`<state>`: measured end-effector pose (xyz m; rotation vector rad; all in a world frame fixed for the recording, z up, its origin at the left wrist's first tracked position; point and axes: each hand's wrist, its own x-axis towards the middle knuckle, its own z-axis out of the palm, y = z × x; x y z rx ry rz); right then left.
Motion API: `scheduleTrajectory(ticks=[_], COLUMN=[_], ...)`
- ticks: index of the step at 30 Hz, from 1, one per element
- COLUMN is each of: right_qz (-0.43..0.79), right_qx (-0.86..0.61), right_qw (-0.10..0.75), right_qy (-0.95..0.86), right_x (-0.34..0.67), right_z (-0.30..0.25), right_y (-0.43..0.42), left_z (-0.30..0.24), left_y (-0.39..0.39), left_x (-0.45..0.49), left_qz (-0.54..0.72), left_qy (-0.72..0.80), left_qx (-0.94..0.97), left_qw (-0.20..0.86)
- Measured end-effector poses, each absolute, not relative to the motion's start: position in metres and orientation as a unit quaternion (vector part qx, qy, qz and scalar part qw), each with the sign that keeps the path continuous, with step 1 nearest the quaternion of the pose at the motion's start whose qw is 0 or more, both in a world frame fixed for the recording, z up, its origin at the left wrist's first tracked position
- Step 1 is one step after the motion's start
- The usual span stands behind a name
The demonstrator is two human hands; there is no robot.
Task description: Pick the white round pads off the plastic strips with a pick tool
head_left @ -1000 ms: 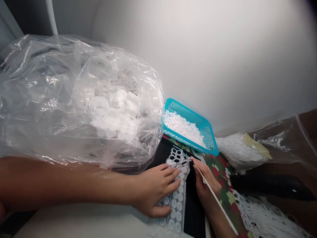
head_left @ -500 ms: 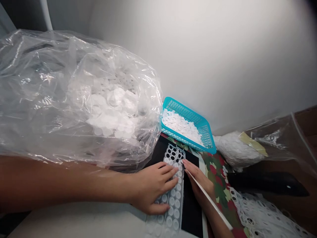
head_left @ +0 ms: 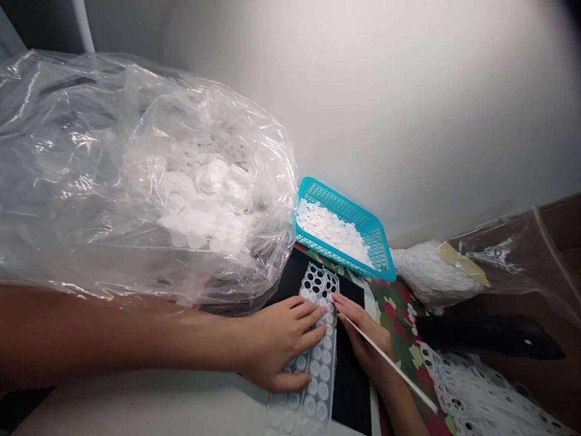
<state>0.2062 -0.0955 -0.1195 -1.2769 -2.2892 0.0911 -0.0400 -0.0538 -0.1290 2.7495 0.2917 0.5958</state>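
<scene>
A long translucent strip with rows of round white pieces lies on a black mat. Dark open holes show at its far end. My left hand rests flat on the strip, fingers spread. At the strip's right edge, my right hand pinches a thin white stick. One end of the stick reaches the strip near the fingertips; the other slants back over the right forearm. The fingers partly hide the stick's tip.
A turquoise basket of small white discs stands beyond the strip. A large clear plastic bag of white pieces fills the left. To the right are a smaller bag, a black handle-like object and a heap of perforated white sheets.
The back end of the white stick has swung a little to the right and its front has shifted slightly left with my right fingertips. My left hand stays in place.
</scene>
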Motion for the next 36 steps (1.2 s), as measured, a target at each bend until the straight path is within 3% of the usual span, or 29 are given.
scheduleTrajectory(ticks=[13, 32, 36], right_qz=[0.011, -0.170, -0.106], right_qx=[-0.443, -0.579, -0.517], right_qw=[0.225, 0.321, 0.308], right_qy=[-0.868, -0.730, -0.792], right_x=[0.221, 0.208, 0.209], right_z=[-0.135, -0.112, -0.110], right_y=[-0.090, -0.091, -0.099], left_z=[-0.124, -0.127, -0.127], left_y=[-0.053, -0.054, -0.054], left_x=[-0.041, -0.039, -0.041], left_qz=[0.196, 0.210, 0.213], left_qy=[0.101, 0.098, 0.102], left_qx=[0.963, 0.961, 0.957], left_qw=[0.153, 0.152, 0.170])
